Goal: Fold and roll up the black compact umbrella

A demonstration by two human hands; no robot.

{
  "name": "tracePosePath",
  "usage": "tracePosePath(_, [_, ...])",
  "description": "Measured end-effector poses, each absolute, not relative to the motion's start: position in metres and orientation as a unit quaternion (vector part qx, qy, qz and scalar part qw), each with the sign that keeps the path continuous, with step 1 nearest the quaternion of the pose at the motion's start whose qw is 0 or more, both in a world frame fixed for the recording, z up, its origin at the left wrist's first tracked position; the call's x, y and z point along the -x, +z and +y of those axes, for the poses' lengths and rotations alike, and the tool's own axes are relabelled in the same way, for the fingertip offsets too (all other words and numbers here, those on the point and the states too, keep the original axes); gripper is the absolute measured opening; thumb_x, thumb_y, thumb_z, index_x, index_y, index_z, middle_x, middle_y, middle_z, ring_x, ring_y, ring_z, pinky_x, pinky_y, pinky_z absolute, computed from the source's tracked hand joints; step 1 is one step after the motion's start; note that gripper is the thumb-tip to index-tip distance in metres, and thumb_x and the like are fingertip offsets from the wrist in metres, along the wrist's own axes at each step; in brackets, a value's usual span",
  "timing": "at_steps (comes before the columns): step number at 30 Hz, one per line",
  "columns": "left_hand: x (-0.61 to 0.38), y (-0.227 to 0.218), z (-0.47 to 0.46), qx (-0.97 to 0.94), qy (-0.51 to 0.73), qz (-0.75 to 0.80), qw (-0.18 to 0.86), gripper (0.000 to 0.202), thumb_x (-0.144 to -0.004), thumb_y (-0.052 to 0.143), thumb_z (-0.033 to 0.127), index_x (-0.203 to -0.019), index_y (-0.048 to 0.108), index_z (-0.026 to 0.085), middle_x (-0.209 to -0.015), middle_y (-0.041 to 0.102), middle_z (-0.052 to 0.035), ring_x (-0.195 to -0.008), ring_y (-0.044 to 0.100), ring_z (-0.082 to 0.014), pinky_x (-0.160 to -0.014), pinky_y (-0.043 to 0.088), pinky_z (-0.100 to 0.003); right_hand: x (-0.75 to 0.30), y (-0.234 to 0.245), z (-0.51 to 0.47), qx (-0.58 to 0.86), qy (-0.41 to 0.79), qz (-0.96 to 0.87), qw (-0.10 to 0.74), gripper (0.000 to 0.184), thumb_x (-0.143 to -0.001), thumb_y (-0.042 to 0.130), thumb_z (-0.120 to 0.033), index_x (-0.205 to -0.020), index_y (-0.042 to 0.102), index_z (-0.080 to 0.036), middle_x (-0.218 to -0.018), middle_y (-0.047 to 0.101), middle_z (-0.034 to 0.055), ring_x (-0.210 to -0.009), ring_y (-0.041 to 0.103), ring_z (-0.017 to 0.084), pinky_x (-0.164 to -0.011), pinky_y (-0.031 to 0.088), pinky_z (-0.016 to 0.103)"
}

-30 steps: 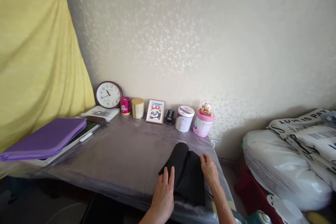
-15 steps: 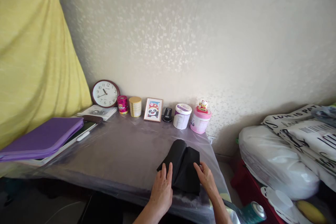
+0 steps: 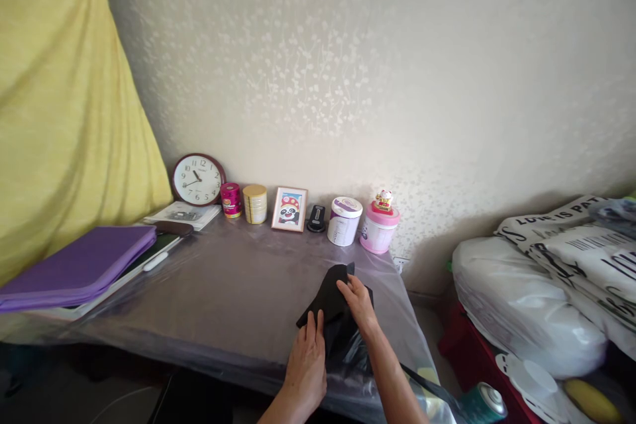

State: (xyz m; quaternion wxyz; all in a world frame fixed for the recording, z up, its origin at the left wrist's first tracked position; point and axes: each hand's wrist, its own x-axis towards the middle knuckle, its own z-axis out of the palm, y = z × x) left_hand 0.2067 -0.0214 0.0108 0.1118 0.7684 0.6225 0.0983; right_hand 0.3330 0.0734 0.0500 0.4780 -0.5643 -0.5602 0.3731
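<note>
A folded black sheet, thin and partly shiny, lies near the front right of the table; I cannot tell whether it is cloth or a bag. My left hand rests at its lower left edge, fingers stretched out and pressing on it. Above and to the right, my right hand pinches a raised flap near the sheet's upper edge. That hand and forearm hide much of the right side of the sheet.
Along the wall stand a clock, a pink can, a yellow-lidded can, a panda picture frame and two tubs, purple-lidded and pink. A purple folder lies left. A spray can stands beyond the table's right edge.
My right hand has moved up and left from the sheet's right edge to its upper part. The fold there is now turned over, showing a shiny surface below. My left hand has barely moved.
</note>
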Motion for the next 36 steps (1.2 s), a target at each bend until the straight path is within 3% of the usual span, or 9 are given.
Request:
tracePosePath(8, [-0.202,-0.018,-0.015,-0.775,0.148,0.604,0.111,0.076,-0.059,0.049,0.01,-0.133,0.033,0.002,-0.146,0.021,-0.0206,-0.128,0.034,-0.0287,-0.106,0.028,-0.038,-0.314,0.024,0.093,0.567,0.403,-0.547,0.466,0.055,-0.073,0.055,-0.045,-0.113,0.054,-0.009,-0.065,0.062,0.0008,-0.055,0.056,0.015,-0.049,0.041,0.025])
tracePosePath(14, [-0.194,-0.001,-0.017,-0.762,0.151,0.612,0.147,0.076,-0.063,0.044,0.008,-0.136,0.025,0.002,-0.145,0.025,-0.0174,-0.13,0.032,-0.0229,-0.107,0.027,-0.033,-0.314,0.016,0.099,0.597,0.332,-0.596,0.422,0.04,-0.075,0.054,-0.038,-0.108,0.056,-0.015,-0.069,0.065,0.001,-0.065,0.061,0.017,-0.061,0.044,0.027])
tracePosePath(19, [-0.183,0.01,-0.022,-0.756,0.197,0.592,0.2,0.077,-0.069,0.044,0.015,-0.139,0.014,0.005,-0.146,0.026,-0.015,-0.13,0.033,-0.0192,-0.107,0.029,-0.031,-0.312,0.02,0.096,0.54,0.404,-0.626,0.391,0.037,-0.082,0.042,-0.041,-0.108,0.05,-0.016,-0.065,0.067,0.0009,-0.062,0.063,0.017,-0.058,0.045,0.028])
tracePosePath(23, [-0.176,0.004,-0.027,-0.755,0.2,0.585,0.218,0.073,-0.071,0.044,0.017,-0.138,0.017,0.007,-0.143,0.031,-0.015,-0.129,0.035,-0.0207,-0.106,0.031,-0.034,-0.312,0.023,0.092,0.5,0.408,-0.659,0.387,0.024,-0.082,0.04,-0.033,-0.096,0.052,-0.018,-0.07,0.069,0.0018,-0.065,0.063,0.015,-0.066,0.047,0.028])
tracePosePath(28, [-0.176,0.008,-0.033,-0.744,0.25,0.6,0.151,0.053,-0.078,0.042,0.021,-0.129,0.032,0.009,-0.13,0.044,-0.016,-0.121,0.043,-0.0236,-0.1,0.038,-0.039,-0.311,0.03,0.086,0.485,0.359,-0.727,0.326,0.022,-0.076,0.041,-0.02,-0.095,0.054,-0.02,-0.075,0.071,-0.0004,-0.07,0.064,0.014,-0.07,0.046,0.027])
tracePosePath(36, [-0.193,0.029,-0.016,-0.785,0.293,0.542,0.054,0.033,-0.08,0.044,0.017,-0.113,0.048,0.018,-0.115,0.049,-0.0079,-0.109,0.049,-0.0228,-0.095,0.042,-0.042,-0.306,0.045,0.074,0.473,0.342,-0.766,0.269,0.024,-0.078,0.044,-0.022,-0.094,0.061,-0.02,-0.075,0.071,-0.0017,-0.07,0.063,0.015,-0.068,0.045,0.026])
